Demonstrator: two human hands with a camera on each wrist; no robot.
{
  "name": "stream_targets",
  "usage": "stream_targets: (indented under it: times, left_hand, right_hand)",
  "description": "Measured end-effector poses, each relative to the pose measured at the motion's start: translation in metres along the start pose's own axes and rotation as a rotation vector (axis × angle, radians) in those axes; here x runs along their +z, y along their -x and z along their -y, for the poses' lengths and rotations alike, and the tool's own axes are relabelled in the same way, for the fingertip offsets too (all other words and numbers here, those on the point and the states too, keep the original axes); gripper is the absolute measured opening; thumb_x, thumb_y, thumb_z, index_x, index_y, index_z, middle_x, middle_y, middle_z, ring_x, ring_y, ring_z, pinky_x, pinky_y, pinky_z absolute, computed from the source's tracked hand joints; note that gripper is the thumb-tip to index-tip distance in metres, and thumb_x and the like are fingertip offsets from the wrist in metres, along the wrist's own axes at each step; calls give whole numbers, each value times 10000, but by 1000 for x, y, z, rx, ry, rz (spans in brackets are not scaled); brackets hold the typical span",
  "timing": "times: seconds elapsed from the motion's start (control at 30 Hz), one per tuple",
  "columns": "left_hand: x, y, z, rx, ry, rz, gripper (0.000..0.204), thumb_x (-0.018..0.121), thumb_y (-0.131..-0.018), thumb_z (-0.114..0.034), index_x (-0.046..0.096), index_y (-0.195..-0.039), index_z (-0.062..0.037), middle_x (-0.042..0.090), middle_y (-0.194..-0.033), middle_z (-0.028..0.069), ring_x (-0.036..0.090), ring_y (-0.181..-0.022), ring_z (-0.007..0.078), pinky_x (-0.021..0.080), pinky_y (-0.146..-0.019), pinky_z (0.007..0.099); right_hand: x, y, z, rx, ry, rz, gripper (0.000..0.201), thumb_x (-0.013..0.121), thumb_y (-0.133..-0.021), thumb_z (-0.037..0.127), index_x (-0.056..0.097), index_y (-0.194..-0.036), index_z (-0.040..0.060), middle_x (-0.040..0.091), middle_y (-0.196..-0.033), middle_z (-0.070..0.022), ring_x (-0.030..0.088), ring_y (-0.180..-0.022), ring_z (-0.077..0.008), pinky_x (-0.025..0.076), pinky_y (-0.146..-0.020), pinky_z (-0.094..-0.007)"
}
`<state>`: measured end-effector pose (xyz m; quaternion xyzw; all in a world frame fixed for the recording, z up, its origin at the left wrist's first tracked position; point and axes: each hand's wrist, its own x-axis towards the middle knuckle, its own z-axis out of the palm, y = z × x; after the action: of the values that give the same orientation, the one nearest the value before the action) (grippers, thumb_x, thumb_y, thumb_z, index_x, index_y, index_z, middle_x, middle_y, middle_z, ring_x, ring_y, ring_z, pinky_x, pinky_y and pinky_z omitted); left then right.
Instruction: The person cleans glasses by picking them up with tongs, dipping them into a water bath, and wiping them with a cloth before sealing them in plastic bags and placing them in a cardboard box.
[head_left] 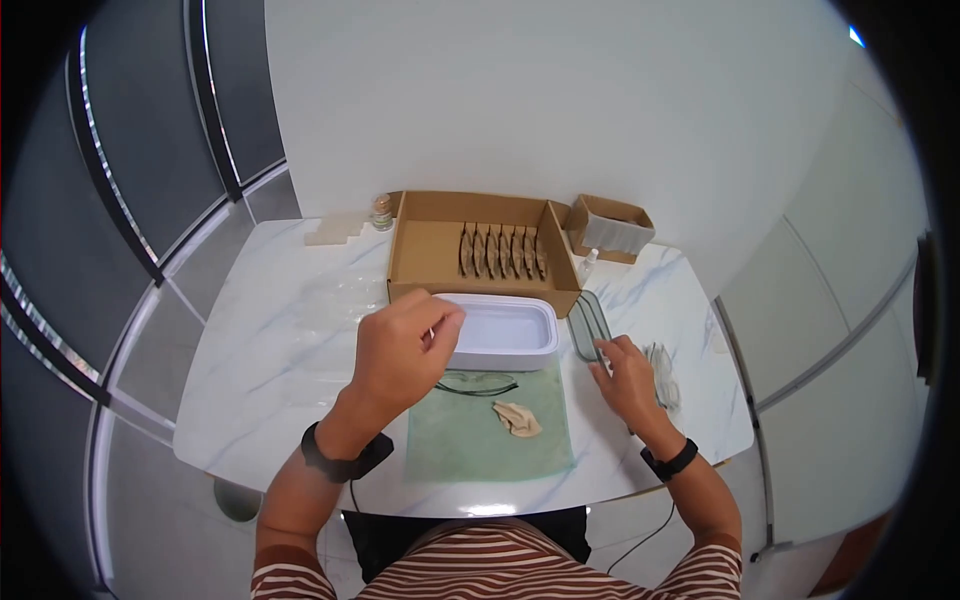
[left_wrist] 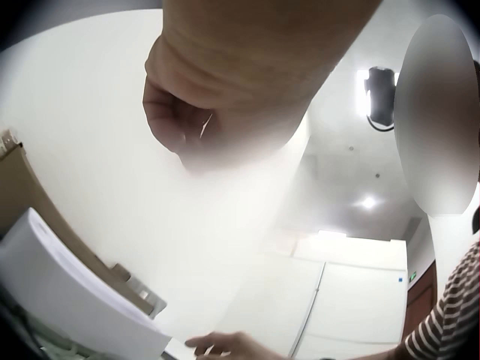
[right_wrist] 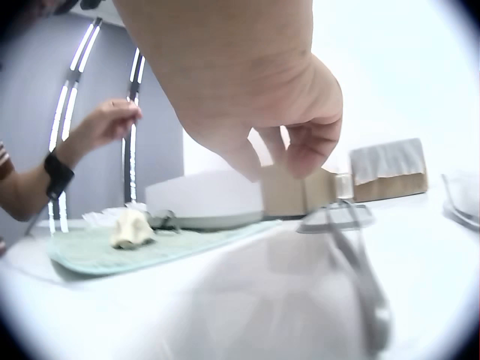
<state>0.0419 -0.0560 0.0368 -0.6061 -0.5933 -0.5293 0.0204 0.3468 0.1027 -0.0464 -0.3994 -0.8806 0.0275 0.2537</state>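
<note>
My left hand (head_left: pixel 400 350) is raised over the left end of a white tub (head_left: pixel 540 361), its fingers curled toward the thumb with nothing visible in them. My right hand (head_left: pixel 632 385) hovers beside a grey-green tray (head_left: pixel 586 345), fingers loosely bent and apart. Beneath those fingers, thin dark strips (right_wrist: pixel 360 277) lie on the table in the right wrist view. Dark-rimmed glasses (head_left: pixel 478 390) lie on a green cloth (head_left: pixel 480 450) in front of the tub, near a crumpled beige cloth (head_left: pixel 517 420). The palm side of the left hand (left_wrist: pixel 202 112) is blurred.
Behind the tub, a cardboard box (head_left: pixel 425 245) holds a row of dark curved pieces (head_left: pixel 503 252). A smaller box (head_left: pixel 612 232), a small bottle (head_left: pixel 588 262) and a jar (head_left: pixel 381 212) stand nearby. Clear wrapping (head_left: pixel 335 310) lies left, clear items (head_left: pixel 663 375) right.
</note>
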Motion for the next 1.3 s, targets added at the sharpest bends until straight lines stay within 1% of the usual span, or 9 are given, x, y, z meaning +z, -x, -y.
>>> stream_targets:
  times: [0.07,0.13,0.3,0.67,0.73,0.93,1.03,1.13,1.3]
  left_hand:
    - [2,17,14,5,-40,92,49,697,-878,-92,730,-864,-59,661,-774,82,617,-591,264,480,-545,359]
    - [4,35,32,149,-239,276,33,741,-852,-83,735,-881,-71,651,-770,62,626,-619,247,484,-554,348]
    - [19,70,67,230,-493,594,93,716,-874,-173,707,-942,-110,611,-844,63,655,-659,280,521,-557,410]
    - [43,75,79,335,-626,653,26,633,-795,-65,618,-811,-52,567,-810,91,664,-638,298,535,-538,419]
    - [42,73,77,342,-627,654,30,637,-789,-63,610,-785,-50,567,-809,92,665,-638,300,535,-536,419]
    - [39,68,42,103,-401,695,77,696,-829,-131,687,-824,-55,636,-848,96,669,-722,319,549,-640,446]
    - [43,68,29,14,-326,780,120,718,-845,-176,720,-859,-57,661,-835,97,661,-761,326,534,-678,444]
    - [43,69,27,-68,-183,858,153,736,-839,-178,734,-879,-31,652,-787,107,651,-727,291,520,-667,389]
    - [35,73,26,-423,161,930,204,773,-859,-178,744,-938,8,691,-812,60,619,-721,127,501,-682,284]
  right_hand:
    - [-12,2,33,-9,-159,98,281,757,-851,100,720,-1126,58,665,-959,-113,668,-789,-257,546,-691,-367]
    - [-10,7,52,-274,-278,335,256,765,-841,131,737,-1088,69,668,-954,-96,669,-777,-271,551,-669,-375]
    - [8,16,82,-418,-264,415,245,735,-847,178,734,-1079,99,635,-905,-100,666,-823,-315,556,-721,-431]
    - [32,21,73,-419,-209,369,153,702,-858,191,742,-963,86,616,-869,-106,668,-819,-326,554,-698,-442]
    - [29,19,77,-469,-138,313,198,740,-827,188,765,-1005,106,616,-833,-57,667,-771,-274,558,-652,-391]
    - [7,14,103,-481,-394,43,100,717,-847,165,714,-913,90,583,-834,-66,641,-769,-284,536,-609,-391]
    - [19,21,109,-538,-295,90,143,711,-830,147,718,-967,106,570,-851,-60,631,-784,-270,529,-584,-390]
    - [22,24,103,-569,-207,146,190,697,-817,136,719,-1005,114,558,-870,-58,628,-804,-256,527,-574,-393]
    - [7,14,80,-524,-167,107,204,681,-817,124,715,-1017,109,557,-876,-54,630,-816,-247,532,-588,-381]
